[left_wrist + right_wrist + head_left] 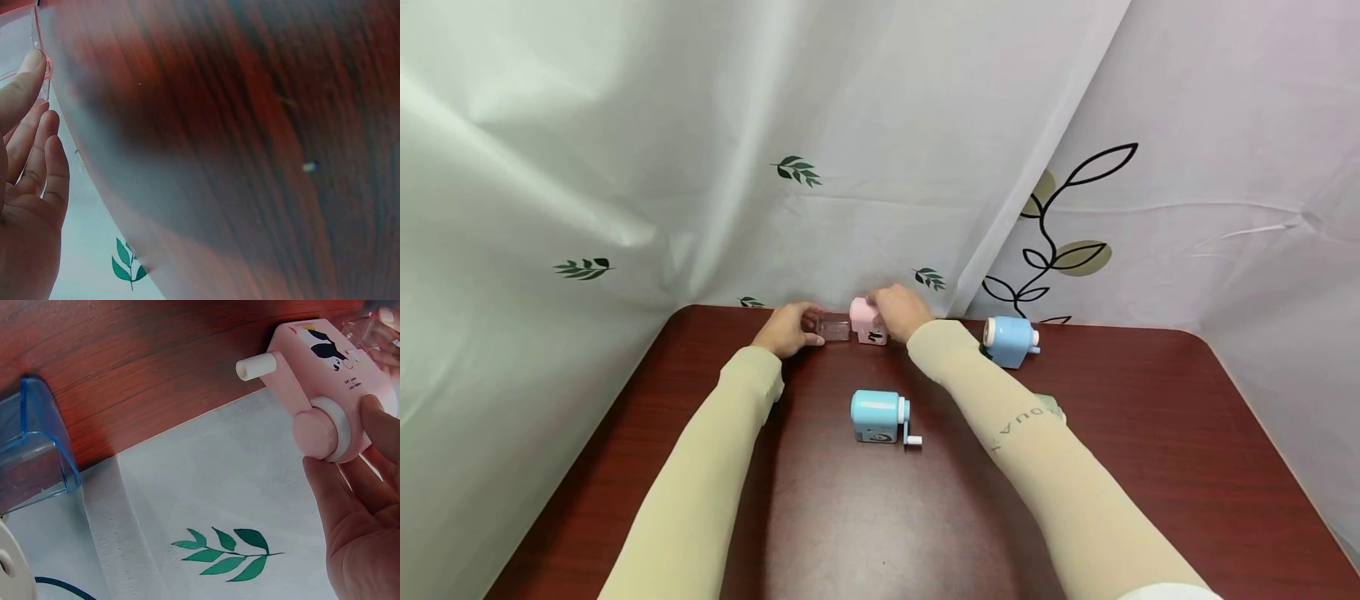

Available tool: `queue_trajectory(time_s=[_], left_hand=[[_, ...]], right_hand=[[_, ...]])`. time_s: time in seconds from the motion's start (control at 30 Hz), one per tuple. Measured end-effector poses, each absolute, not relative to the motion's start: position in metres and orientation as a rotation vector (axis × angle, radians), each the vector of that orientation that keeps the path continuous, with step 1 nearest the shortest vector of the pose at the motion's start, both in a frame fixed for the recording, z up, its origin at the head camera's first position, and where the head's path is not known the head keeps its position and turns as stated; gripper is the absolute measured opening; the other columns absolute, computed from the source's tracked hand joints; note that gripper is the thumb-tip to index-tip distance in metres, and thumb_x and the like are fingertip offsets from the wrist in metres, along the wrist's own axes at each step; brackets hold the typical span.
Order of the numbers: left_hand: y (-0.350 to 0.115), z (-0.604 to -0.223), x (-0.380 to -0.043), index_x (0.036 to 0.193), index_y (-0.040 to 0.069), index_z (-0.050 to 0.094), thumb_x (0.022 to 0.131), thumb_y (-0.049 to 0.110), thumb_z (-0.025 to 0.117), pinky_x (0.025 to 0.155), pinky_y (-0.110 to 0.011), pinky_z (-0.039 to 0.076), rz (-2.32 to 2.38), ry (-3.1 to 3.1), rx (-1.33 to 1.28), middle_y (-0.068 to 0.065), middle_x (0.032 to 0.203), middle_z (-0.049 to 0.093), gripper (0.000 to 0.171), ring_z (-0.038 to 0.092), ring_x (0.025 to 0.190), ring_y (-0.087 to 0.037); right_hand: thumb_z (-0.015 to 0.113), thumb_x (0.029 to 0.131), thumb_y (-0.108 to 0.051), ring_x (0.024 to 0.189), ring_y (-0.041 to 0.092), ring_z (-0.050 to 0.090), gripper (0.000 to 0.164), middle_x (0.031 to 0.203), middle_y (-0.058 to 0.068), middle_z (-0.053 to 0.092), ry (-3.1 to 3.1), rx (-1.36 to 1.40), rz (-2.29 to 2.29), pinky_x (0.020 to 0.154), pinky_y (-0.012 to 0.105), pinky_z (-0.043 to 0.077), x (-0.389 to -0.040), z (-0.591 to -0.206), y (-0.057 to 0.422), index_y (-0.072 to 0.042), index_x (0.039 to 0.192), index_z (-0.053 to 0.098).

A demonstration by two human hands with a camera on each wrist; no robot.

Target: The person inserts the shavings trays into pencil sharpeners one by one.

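At the table's far edge stands a pink crank pencil sharpener (869, 322) with a small dark picture on its side. My right hand (901, 312) grips its body from above, thumb on one side and fingers on the other. The sharpener's white-tipped crank (256, 366) points away from the hand in the right wrist view. My left hand (788, 328) pinches a clear plastic shavings drawer (833, 327) between thumb and fingers, just left of the pink sharpener. Only a corner of the drawer shows in the left wrist view, beside the thumb (25, 81).
A turquoise crank sharpener (876, 416) stands mid-table between the forearms. To the right is a blue sharpener (1011, 340); a clear blue drawer (37, 437) shows in the right wrist view. The right sleeve partly hides a pale green object (1051, 405). A white curtain (865, 225) hangs behind.
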State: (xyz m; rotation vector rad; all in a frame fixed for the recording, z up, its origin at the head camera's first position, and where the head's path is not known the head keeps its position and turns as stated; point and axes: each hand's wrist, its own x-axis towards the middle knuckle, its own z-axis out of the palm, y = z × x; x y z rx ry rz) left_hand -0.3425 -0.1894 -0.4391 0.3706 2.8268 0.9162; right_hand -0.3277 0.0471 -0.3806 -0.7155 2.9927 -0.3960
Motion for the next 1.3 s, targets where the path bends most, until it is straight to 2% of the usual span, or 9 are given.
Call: queue_trajectory(time_s=[0.4,1.3], left_hand=[[-0.187,-0.443,-0.342,0.135,0.003,0.058,0.086,0.006,0.079,0.1,-0.048,0.048,0.914,2.824,0.421,-0.017,0.124,0.064,0.054,0.061,0.114,-0.033],[-0.176,-0.445,-0.345,0.135,0.003,0.058,0.086,0.005,0.08,0.099,-0.046,0.049,0.951,2.805,0.43,-0.017,0.119,0.066,0.054,0.062,0.111,-0.032]], right_hand=[[0.068,0.097,-0.01,0.105,0.024,0.063,0.036,0.122,0.01,0.069,2.977,-0.684,-0.398,0.093,0.036,0.052,-0.328,-0.379,0.046,-0.007,0.133,0.066],[0.069,0.096,-0.013,0.113,0.024,0.063,0.035,0.126,0.009,0.068,2.991,-0.701,-0.375,0.099,0.037,0.05,-0.329,-0.38,0.047,-0.008,0.131,0.067]])
